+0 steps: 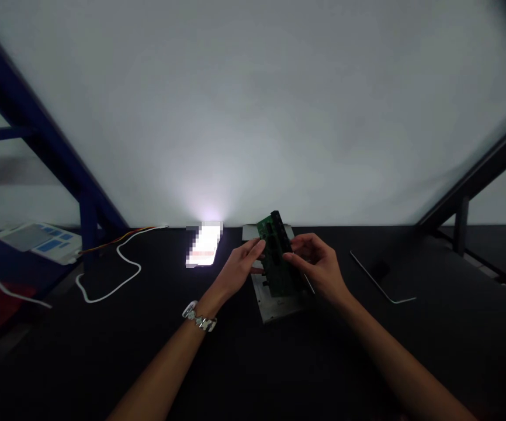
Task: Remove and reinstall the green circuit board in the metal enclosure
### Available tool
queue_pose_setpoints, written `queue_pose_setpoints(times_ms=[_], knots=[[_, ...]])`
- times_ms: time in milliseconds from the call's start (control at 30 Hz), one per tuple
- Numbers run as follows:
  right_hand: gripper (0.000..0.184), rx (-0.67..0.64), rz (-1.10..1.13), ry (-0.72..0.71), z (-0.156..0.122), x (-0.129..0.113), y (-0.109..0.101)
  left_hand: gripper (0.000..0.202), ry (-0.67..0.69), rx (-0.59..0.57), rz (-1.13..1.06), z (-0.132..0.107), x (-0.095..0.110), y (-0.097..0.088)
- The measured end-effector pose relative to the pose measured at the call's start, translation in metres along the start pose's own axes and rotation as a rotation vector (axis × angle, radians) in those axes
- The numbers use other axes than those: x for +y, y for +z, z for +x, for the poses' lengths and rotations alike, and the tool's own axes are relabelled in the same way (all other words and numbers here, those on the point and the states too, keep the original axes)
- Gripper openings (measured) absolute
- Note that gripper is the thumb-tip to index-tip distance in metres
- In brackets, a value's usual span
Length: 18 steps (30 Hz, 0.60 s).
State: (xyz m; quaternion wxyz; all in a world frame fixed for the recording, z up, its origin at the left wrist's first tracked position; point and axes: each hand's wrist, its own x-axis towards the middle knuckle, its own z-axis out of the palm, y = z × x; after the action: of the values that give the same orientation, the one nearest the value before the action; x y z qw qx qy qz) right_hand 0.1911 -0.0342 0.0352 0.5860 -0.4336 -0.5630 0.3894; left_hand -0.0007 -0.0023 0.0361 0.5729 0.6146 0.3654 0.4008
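Observation:
A green circuit board (274,263) with a row of black connectors along its right edge is tilted up between my two hands. My left hand (242,266) grips its left edge, thumb on the face and fingers behind. On the opposite side, my right hand (318,263) holds the connector edge between thumb and fingers. Beneath the board lies a flat grey metal plate (274,311), partly covered by the board and my hands. The fingertips behind the board are hidden.
A brightly lit phone-like screen (204,245) lies left of my hands. Further left, a white cable (137,272) curls near a printed sheet (42,241). A thin L-shaped metal strip (380,287) rests at right. Blue frame posts (89,216) flank the black table (235,374) before a pale wall.

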Motion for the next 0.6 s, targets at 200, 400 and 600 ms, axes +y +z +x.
queue_pose_setpoints(times_ms=[200,400,600], knots=[[0.028,-0.164,0.120,0.039,-0.007,-0.002,0.014,0.045,0.100,-0.051,-0.006,-0.004,-0.002,0.005],[0.030,-0.189,0.104,0.073,-0.008,0.000,0.015,0.044,0.111,-0.019,-0.061,-0.004,-0.005,0.008],[0.030,-0.170,0.036,0.141,-0.007,0.004,0.011,0.053,-0.018,-0.018,-0.175,-0.003,-0.010,0.007]])
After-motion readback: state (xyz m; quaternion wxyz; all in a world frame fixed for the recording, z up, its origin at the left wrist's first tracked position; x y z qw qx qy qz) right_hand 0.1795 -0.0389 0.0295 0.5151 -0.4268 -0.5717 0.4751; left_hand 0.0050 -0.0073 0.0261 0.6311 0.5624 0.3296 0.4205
